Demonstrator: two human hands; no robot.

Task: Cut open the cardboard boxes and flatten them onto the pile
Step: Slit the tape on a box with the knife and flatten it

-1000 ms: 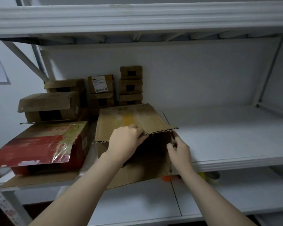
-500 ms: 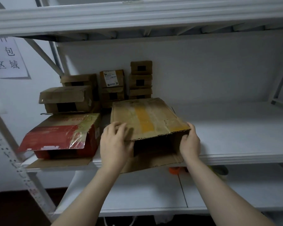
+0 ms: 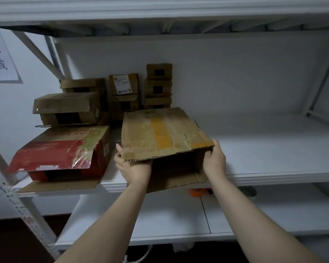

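Far left on the wall, a paper sign (image 3: 2,56). On the shelf (image 3: 264,149) next to it, a red box (image 3: 51,154), front torn open, a flap hanging over the edge, not flattened. Behind it, brown boxes (image 3: 65,107) stacked two high, then a labelled box (image 3: 123,84) and a small stack (image 3: 159,86) against the back wall; all still in shape, tape too small to judge. Centre: left hand (image 3: 133,168) curled round the front left corner of the box (image 3: 160,133), fingers up its outer wall, palm under the top panel's edge. Box lying on its side at the shelf front, open end toward the camera, lower flap overhanging the edge, yellow tape across the top panel. Right hand (image 3: 214,160) wrapped round the right front edge, fingertips hooked into the opening. An orange thing (image 3: 197,192) half hidden below, over the lower shelf (image 3: 160,221). No cutter in sight, no flat pile in sight. Judging from this: early stage. One box open at one end and in hand, far end probably yet to cut, folding flat yet to do, the other boxes untouched.
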